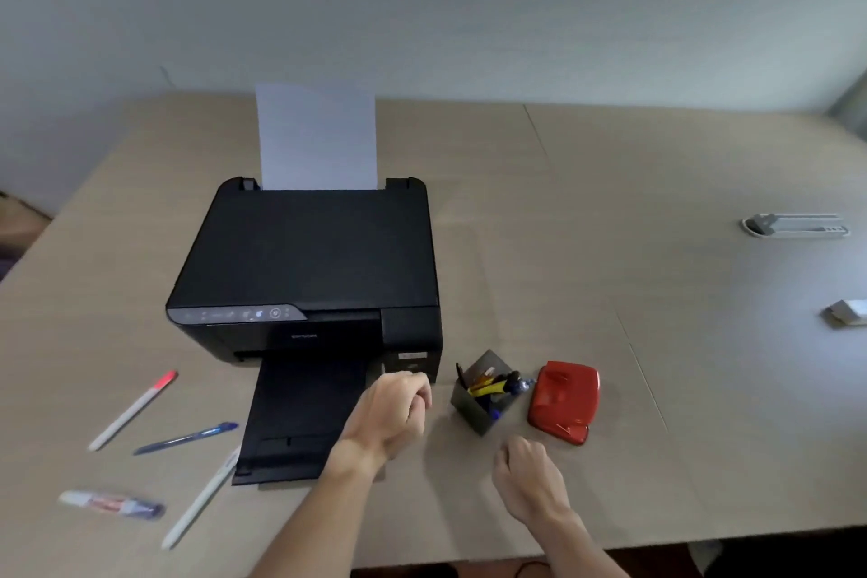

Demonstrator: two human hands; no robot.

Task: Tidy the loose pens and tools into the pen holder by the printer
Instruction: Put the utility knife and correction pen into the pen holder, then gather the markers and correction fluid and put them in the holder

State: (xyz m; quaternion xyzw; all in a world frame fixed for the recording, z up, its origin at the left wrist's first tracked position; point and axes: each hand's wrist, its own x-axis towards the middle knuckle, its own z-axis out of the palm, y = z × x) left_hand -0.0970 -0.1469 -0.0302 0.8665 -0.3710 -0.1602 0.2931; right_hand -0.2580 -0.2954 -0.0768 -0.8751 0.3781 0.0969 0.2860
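Observation:
A dark pen holder stands right of the black printer, with several pens and a yellow-handled tool in it. My left hand hovers over the printer's output tray, fingers curled, nothing visible in it. My right hand is a loose fist below the holder, apart from it. Left of the printer lie a white marker with a red cap, a blue pen, a white pen and a correction pen.
A red hole punch sits just right of the holder. A sheet of paper stands in the printer's rear feed. A white-grey stapler-like tool and a small white object lie far right. The table's front edge runs near my forearms.

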